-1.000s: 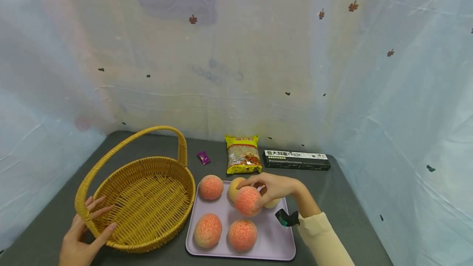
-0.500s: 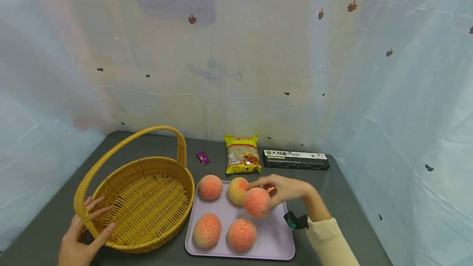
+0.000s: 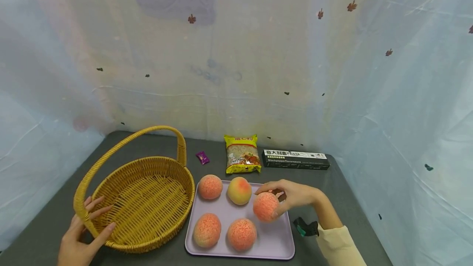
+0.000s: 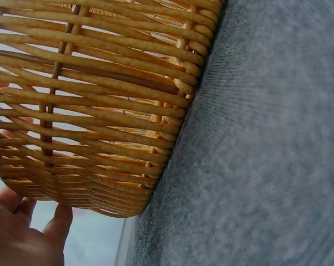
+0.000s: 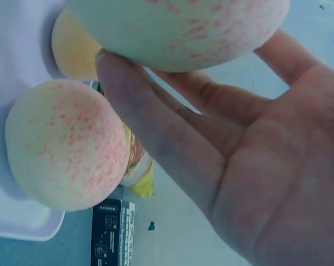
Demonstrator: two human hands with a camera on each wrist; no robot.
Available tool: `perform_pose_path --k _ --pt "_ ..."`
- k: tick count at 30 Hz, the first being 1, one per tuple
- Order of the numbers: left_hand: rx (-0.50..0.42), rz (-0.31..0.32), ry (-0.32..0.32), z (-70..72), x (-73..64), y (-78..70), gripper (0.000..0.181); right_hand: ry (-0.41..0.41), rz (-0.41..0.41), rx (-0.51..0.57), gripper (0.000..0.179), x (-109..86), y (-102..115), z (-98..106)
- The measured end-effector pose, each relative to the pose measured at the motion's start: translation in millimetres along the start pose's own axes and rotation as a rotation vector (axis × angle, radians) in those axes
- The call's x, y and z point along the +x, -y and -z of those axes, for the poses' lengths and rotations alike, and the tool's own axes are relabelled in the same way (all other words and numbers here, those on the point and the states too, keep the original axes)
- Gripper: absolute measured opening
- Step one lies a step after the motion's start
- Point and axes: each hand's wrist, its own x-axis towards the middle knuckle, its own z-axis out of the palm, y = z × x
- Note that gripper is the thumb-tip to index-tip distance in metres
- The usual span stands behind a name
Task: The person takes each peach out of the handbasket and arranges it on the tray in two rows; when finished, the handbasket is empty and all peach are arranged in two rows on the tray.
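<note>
My right hand (image 3: 295, 195) holds a pinkish peach (image 3: 265, 207) between thumb and fingertips over the right part of a lilac tray (image 3: 275, 249). In the right wrist view, another speckled peach (image 5: 67, 145) sits on the tray beside the hand; from the head it is mostly hidden behind the hand and held peach. A yellow peach (image 3: 239, 191) and several pink ones, such as the front peach (image 3: 242, 235), lie on the tray. My left hand (image 3: 79, 237) holds the near-left rim of a yellow wicker basket (image 3: 188, 200), fingers reaching inside by the handle's foot.
Behind the tray lie a yellow food packet (image 3: 242, 154), a black pasta box (image 3: 295, 160) and a small purple wrapped candy (image 3: 203, 157). The basket's tall handle (image 3: 107, 155) arches over it. A pale sheet (image 3: 236, 73) hangs behind and beside the dark table.
My right hand has moved right with the held peach, from in front of the yellow peach to the tray's right side, uncovering the yellow one. The left hand and basket stay put.
</note>
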Motion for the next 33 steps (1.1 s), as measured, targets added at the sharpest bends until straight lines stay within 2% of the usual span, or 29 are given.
perform_pose_path --k 8,13,20,33 --pt "-0.009 -0.004 0.007 -0.1 0.4 -0.4 0.045 -0.017 0.050 -0.002 0.061 -14.7 -3.7 -3.7" --pt "-0.005 -0.006 0.012 -0.1 -0.2 -2.3 0.044 -0.016 0.039 0.042 0.061 -22.5 -7.7 -9.5" --pt "0.004 0.019 -0.012 -0.5 -1.2 -3.2 0.044 -0.020 0.034 0.103 0.063 -30.0 -15.0 -19.5" --pt "-0.004 0.030 -0.033 -2.4 -0.9 -4.9 0.044 0.016 0.024 0.103 0.060 -38.8 -25.8 -38.6"
